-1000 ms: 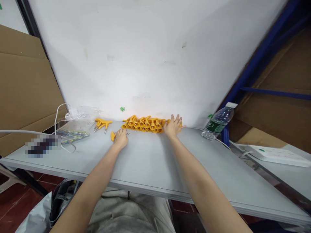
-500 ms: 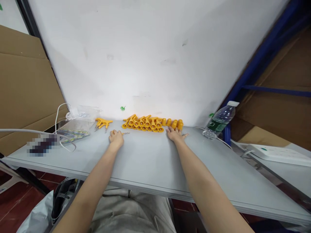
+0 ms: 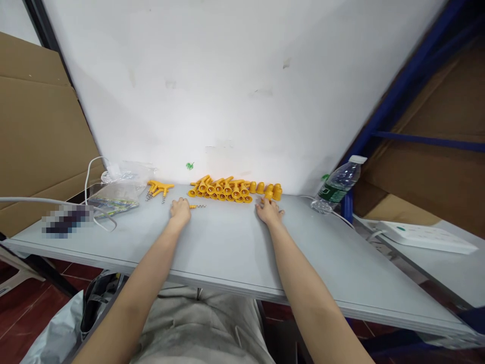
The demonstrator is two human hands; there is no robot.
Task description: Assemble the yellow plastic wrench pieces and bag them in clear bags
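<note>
My left hand (image 3: pixel 180 211) is closed on the yellow handle of a corkscrew (image 3: pixel 200 206), whose metal spiral points right, low over the table. Left of it lie several loose corkscrews (image 3: pixel 161 187) with yellow handles and bare spirals. My right hand (image 3: pixel 270 210) has its fingers curled around a yellow cap (image 3: pixel 269 194), partly hidden by the fingers. Just behind it stand several more yellow caps (image 3: pixel 260 187) in a short row. Between the hands, against the wall, is a stacked pile of yellow corkscrews with bell-shaped covers (image 3: pixel 220 189), open ends toward me.
A grey table (image 3: pixel 227 242) meets a white wall (image 3: pixel 227 91). At the left are clear plastic bags (image 3: pixel 115 194), a white cable (image 3: pixel 89 177) and a cardboard box (image 3: pixel 34 126). A water bottle (image 3: pixel 339 184) leans at the right, near a white power strip (image 3: pixel 428 236).
My right hand's fingers have drawn in around a cap, which now shows slightly apart from the others. My left hand still holds the corkscrew, with more of it showing. The view has shifted slightly.
</note>
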